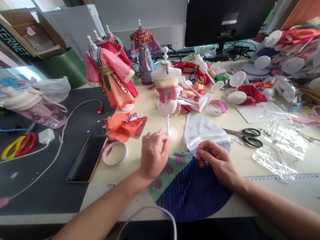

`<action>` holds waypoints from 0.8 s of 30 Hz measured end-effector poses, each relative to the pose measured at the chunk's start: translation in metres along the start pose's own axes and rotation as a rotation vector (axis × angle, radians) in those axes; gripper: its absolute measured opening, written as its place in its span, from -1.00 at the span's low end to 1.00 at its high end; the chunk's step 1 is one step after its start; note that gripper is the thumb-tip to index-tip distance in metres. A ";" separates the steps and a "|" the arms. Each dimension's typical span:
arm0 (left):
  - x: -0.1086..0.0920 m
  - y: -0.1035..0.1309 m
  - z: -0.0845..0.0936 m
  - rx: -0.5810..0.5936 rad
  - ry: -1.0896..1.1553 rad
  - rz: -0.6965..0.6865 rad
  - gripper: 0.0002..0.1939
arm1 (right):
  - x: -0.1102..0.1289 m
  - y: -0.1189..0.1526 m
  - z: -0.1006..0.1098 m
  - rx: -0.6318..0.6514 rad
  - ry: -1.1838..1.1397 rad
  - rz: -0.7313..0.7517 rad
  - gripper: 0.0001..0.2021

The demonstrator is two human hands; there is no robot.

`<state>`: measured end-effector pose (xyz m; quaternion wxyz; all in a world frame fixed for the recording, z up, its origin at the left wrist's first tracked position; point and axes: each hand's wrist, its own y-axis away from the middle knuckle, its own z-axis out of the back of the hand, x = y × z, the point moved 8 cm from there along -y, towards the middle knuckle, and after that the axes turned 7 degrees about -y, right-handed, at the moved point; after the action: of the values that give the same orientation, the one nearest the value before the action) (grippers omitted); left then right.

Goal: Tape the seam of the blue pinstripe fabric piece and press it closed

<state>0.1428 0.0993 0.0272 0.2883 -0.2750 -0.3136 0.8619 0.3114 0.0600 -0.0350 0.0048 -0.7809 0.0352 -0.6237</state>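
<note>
My left hand [155,155] is raised over the table, its fingers curled together near the mannequin's base. Whatever it may pinch is too small to see. My right hand [216,161] is closed, thumb against fingers, at the upper edge of a dark blue striped cloth piece [189,194]. A green flowered band [170,170] runs along that cloth's left edge. Behind my right hand lies a white satin piece [202,129]. A small white doll mannequin [167,75] stands upright just beyond, with a pink and cream wrap round its chest.
Black-handled scissors [251,137] lie to the right, beside clear plastic wrappers [279,154]. On the left are a phone [87,159], a tape roll [115,153] and orange cloth [125,126]. Dressed mannequins [107,69] stand behind. A white cable [175,230] loops at the front edge.
</note>
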 end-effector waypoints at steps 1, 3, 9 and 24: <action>-0.005 0.002 0.005 0.005 0.007 -0.034 -0.90 | 0.001 -0.001 0.001 0.007 0.019 -0.002 -0.83; -0.022 0.008 0.013 0.030 0.040 -0.155 -0.91 | 0.005 -0.005 0.006 -0.006 0.085 0.015 -0.83; -0.046 0.018 0.022 0.141 0.108 -0.269 -0.91 | 0.049 0.016 0.018 -0.030 0.563 0.395 -0.93; -0.049 0.025 -0.034 0.471 -0.151 -0.616 -0.82 | 0.044 0.096 -0.004 0.518 1.167 0.754 -0.79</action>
<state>0.1898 0.0634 0.0017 0.5650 -0.0303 -0.1955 0.8011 0.3121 -0.0381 0.0037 0.3833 -0.2310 0.1496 -0.8817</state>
